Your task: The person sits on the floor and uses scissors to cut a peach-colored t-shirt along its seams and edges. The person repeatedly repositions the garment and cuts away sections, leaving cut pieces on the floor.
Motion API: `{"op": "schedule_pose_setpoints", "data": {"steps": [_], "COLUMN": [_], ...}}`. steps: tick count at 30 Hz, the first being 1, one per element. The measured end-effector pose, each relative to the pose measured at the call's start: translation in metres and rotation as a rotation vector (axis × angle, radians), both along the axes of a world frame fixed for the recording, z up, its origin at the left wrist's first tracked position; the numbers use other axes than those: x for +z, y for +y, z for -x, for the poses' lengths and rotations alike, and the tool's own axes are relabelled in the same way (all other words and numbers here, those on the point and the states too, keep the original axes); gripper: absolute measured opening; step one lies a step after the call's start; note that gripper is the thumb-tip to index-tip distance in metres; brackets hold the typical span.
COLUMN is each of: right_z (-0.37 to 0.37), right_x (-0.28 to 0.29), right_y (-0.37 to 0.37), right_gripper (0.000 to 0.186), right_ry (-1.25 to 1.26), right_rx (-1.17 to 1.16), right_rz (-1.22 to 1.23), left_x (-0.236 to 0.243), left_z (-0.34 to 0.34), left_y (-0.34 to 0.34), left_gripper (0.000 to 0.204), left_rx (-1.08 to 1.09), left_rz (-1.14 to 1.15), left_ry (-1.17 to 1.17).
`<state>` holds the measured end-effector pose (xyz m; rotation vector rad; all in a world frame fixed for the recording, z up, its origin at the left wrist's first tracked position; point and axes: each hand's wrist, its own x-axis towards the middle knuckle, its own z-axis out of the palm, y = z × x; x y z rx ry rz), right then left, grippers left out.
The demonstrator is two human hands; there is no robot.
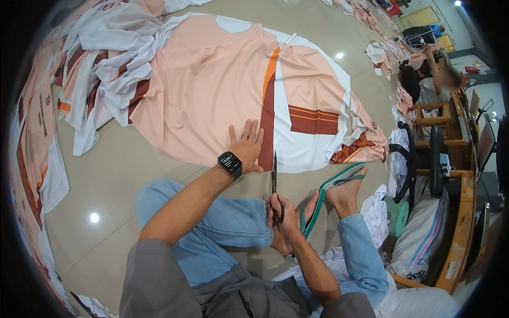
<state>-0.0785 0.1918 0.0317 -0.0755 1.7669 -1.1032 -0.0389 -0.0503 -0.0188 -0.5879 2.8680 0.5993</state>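
Note:
A large sheet of printed fabric [196, 90] lies spread on the floor, peach with a maroon and orange stripe and white margins. My left hand [246, 144] presses flat on its peach part near the close edge, fingers spread. In my right hand [286, 214] is a pair of dark scissors [274, 183], fingers wrapped through the handles. Their blades point away from me, the tips reaching the fabric's near edge beside the maroon stripe. Whether the blades are apart cannot be made out. A smaller peach panel with a maroon band [314, 120] is printed right of the stripe.
Heaped white and peach cloth [114, 69] lies at the far left, with more printed fabric [40, 153] along the left rim. A green sandal [343, 176] is on my foot. Right are a black chair [408, 159], a white sack [421, 233], wooden furniture [460, 228] and a seated person [427, 79].

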Motion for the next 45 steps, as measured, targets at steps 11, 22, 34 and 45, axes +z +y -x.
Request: {"op": "schedule_pose_setpoints", "data": {"steps": [11, 22, 34, 45], "right_z": [0.007, 0.029, 0.053, 0.074], "right_x": [-0.018, -0.022, -0.017, -0.022], "right_y": [-0.014, -0.044, -0.077, -0.106], "right_gripper": [0.057, 0.057, 0.059, 0.066], "right_ry": [0.105, 0.151, 0.145, 0.095], "right_rx": [0.027, 0.096, 0.142, 0.087], "right_rz": [-0.001, 0.012, 0.009, 0.111], "left_x": [0.000, -0.003, -0.001, 0.002], "left_z": [0.000, 0.000, -0.002, -0.003], "left_y": [0.002, 0.003, 0.003, 0.003], "left_gripper": [0.134, 0.134, 0.134, 0.134], "left_rx": [0.040, 0.034, 0.040, 0.076], "left_rz": [0.017, 0.027, 0.005, -0.011], "left_ry": [0.008, 0.009, 0.008, -0.011]}}
